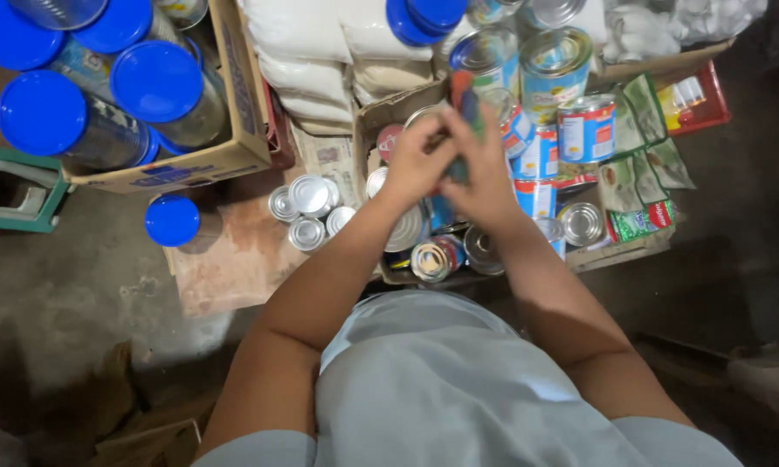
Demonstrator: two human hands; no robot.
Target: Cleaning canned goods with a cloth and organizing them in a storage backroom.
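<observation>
Both hands are up over the open cardboard box (619, 252) of tins; the left hand (414, 160) and the right hand (485, 177) are pressed close together, fingers wrapped round one small can (466, 108) held between them; the can looks greenish with a red band, though motion blur makes that hard to be sure of; its long axis runs roughly upright, leaning a little to the far left, the top poking out above the fingers; the right hand covers more of its side, the left closes in from the left, so neither is clearly nearer; directly below sit the packed blue-labelled tins (538, 156) and silver lids; to the left of the box a cluster of small silver cans (307, 207) stands on the floor; far left, a second box holds blue-lidded jars (156, 82); green sachets (644, 186) lie at the right edge.
</observation>
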